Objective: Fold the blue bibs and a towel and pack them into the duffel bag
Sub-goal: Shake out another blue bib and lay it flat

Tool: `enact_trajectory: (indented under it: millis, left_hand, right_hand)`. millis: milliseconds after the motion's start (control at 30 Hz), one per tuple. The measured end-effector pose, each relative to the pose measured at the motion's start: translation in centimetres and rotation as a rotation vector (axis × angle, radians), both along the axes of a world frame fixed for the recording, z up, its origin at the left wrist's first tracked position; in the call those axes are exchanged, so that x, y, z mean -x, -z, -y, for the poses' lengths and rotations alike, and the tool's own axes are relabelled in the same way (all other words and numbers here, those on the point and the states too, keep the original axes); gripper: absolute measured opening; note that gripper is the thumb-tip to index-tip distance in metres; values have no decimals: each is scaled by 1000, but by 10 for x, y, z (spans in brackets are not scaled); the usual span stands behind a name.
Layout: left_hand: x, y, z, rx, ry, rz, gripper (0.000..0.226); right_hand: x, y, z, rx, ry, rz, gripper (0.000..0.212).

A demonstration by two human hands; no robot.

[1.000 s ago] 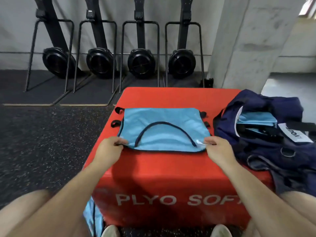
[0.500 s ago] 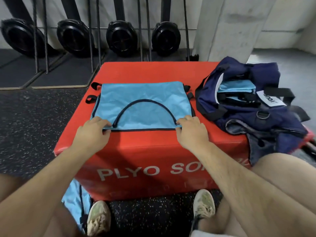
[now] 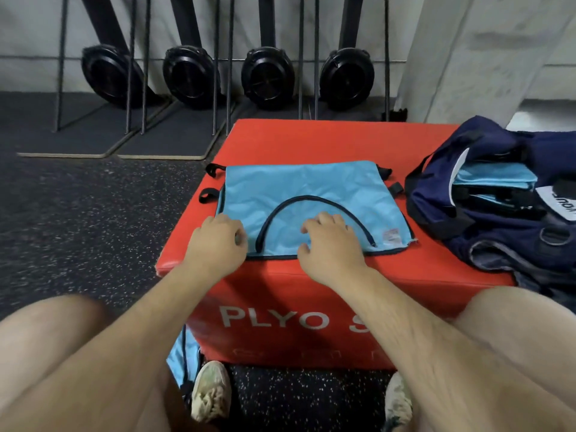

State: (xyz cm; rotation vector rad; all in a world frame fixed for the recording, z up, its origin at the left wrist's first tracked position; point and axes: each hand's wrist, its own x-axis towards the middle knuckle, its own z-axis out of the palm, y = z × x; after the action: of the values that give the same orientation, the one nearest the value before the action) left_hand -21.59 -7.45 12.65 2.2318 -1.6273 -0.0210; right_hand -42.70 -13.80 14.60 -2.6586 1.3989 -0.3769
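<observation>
A light blue bib with black trim lies flat, folded, on the red plyo box. My left hand covers its near-left corner, fingers curled and pinching the fabric there. My right hand rests on the near middle of the bib with bent fingertips on the cloth; the bib's near-right corner lies free. The navy duffel bag sits open on the box's right side, with folded blue bibs inside. No towel can be made out.
Another blue bib hangs down to the floor by my left shoe, beside the box. Black gym machines stand along the back wall, with a concrete pillar at the back right. Speckled rubber floor lies to the left.
My right hand has let go of the bib's near-right corner and moved left to its middle. The left hand stays at the near-left corner. The view has shifted.
</observation>
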Motion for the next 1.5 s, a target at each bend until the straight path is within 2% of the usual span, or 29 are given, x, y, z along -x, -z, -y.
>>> enact_trajectory:
  millis: [100, 200, 367, 533, 633, 767, 867, 933, 1000, 1067, 1200, 1367, 1500]
  left_hand:
    - [-10, 5, -2, -2, -1, 10, 18]
    - [-17, 9, -2, -22, 33, -22, 21]
    - [-23, 1, -6, -72, 20, -39, 14]
    - [-31, -12, 15, -190, 44, 35, 17]
    - [-48, -23, 52, -187, 112, 105, 34]
    - [-63, -19, 80, -266, 207, 116, 44]
    - [-61, -10, 88, -386, 157, 171, 40]
    - [-56, -13, 95, -340, 77, 219, 33]
    - [-53, -10, 102, -267, 63, 257, 31]
    - [-56, 0, 112, -211, 87, 249, 40]
    - [-70, 15, 131, -293, 31, 7, 56]
    - [-84, 18, 142, -340, 29, 47, 60]
    - [-88, 15, 151, -366, 27, 56, 57]
  right_hand:
    - [-39, 4, -13, -62, -179, 82, 36]
    - [-67, 10, -22, -87, -266, 23, 40]
    - [-87, 9, -31, -121, -279, 5, 21]
    - [-93, -14, -40, -172, -280, -118, 30]
    - [-105, -28, -17, -110, -242, -96, 28]
    - [-121, -10, 19, -36, -258, -154, 45]
    - [-123, 23, 22, -111, -243, -164, 88]
    - [-126, 37, 17, -116, -242, -192, 106]
    - [-131, 39, 5, -90, -235, -210, 110]
    - [-137, 39, -2, -79, -208, -195, 110]
    - [-140, 46, -2, -119, -179, -151, 111]
    - [-138, 53, -5, -112, -169, -125, 101]
    - [-139, 45, -3, -126, -169, -180, 104]
